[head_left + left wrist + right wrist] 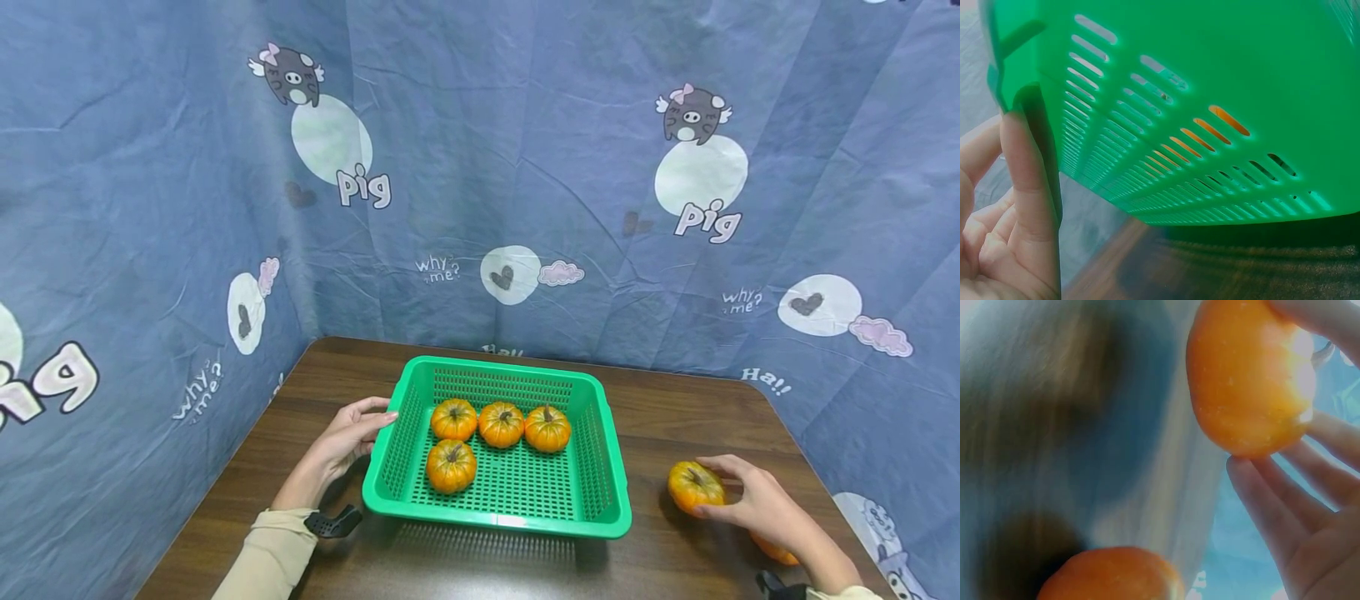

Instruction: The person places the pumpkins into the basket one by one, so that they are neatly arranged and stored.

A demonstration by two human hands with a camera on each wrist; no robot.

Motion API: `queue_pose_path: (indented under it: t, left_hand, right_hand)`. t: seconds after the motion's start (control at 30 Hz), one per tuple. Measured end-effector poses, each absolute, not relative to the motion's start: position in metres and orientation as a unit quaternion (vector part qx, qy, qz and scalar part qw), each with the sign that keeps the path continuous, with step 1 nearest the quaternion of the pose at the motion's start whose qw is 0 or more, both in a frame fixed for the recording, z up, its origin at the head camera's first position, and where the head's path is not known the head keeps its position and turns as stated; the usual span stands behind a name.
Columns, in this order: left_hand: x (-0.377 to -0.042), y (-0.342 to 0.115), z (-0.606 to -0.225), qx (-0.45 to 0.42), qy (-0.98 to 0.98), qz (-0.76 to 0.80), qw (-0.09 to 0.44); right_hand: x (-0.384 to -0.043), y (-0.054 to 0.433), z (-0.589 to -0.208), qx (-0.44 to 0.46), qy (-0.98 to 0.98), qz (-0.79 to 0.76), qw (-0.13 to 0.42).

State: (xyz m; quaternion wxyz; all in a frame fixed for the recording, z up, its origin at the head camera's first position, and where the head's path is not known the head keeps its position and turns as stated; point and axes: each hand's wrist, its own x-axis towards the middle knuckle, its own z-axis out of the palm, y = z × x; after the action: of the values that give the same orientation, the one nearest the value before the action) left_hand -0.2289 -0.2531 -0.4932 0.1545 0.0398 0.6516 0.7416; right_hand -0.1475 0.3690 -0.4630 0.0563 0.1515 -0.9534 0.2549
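Observation:
A green plastic basket (498, 523) stands on the table with several small orange pumpkins inside, three in a row and one pumpkin (452, 467) in front of them. My left hand (347, 437) grips the basket's left rim; in the left wrist view its fingers (1029, 181) lie against the basket wall (1297, 81). To the right of the basket, my right hand (757, 500) holds another pumpkin (692, 487) between thumb and fingers. The right wrist view shows this pumpkin (1247, 381) apart from the tabletop. Partly hidden under my right wrist lies one more pumpkin (774, 550).
The brown wooden table (675, 408) carries the basket and pumpkins. Blue patterned cloth (465, 167) hangs behind it and along its left and right sides. A black strap (333, 522) is at my left wrist.

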Motion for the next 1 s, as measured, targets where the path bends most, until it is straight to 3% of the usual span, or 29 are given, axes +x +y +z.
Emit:
queue_pose_path:
  t: [1.0]
  left_hand:
    - [-0.229,-0.253,-0.493,0.043,0.652,0.741,0.155]
  right_hand:
    - [-0.160,0.328,-0.426,0.233,-0.921,0.295,0.103]
